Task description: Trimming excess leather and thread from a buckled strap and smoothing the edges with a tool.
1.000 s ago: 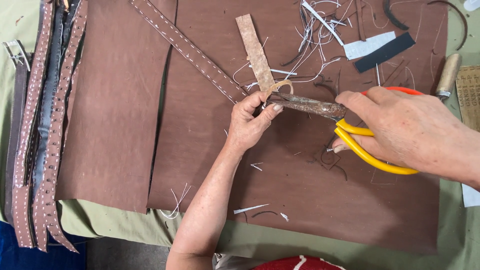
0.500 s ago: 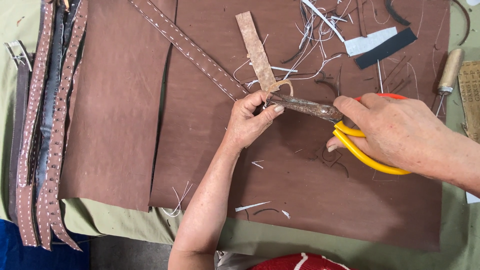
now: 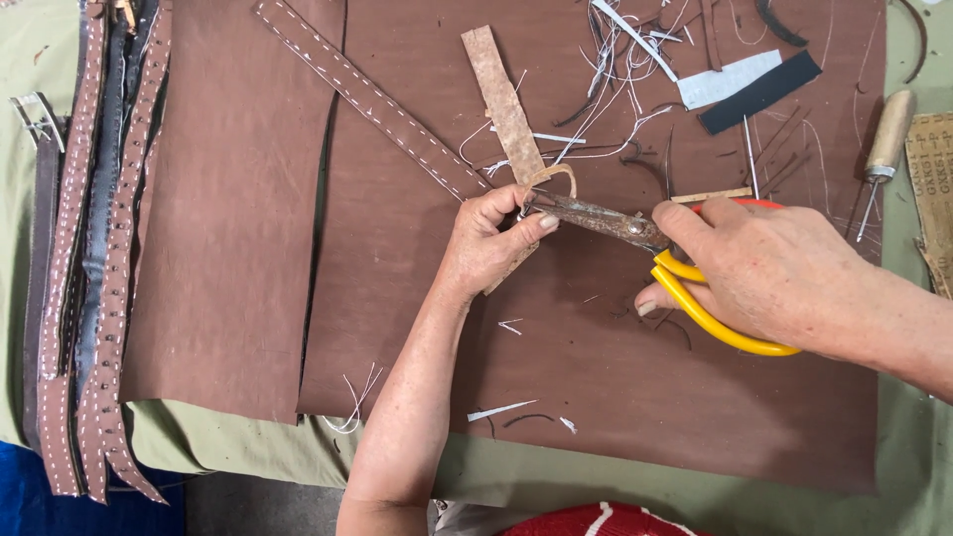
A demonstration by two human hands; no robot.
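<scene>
Along the left edge lie stitched straps (image 3: 109, 298), parked clear of your cutting area. Your left hand (image 3: 486, 248) pinches the tan leather strip (image 3: 506, 104) at its lower end, keeping it taut so the blades bite cleanly. Your right hand (image 3: 764, 268) is closed through the yellow loops of the scissors (image 3: 635, 233), blades meeting at the strip. At the far right, a tan printed card (image 3: 933, 189) lies beside a wooden-handled awl (image 3: 884, 139).

Green-covered table (image 3: 635, 486), brown leather sheets (image 3: 228, 248), stitched straps (image 3: 109, 298), awl (image 3: 882, 139)
</scene>
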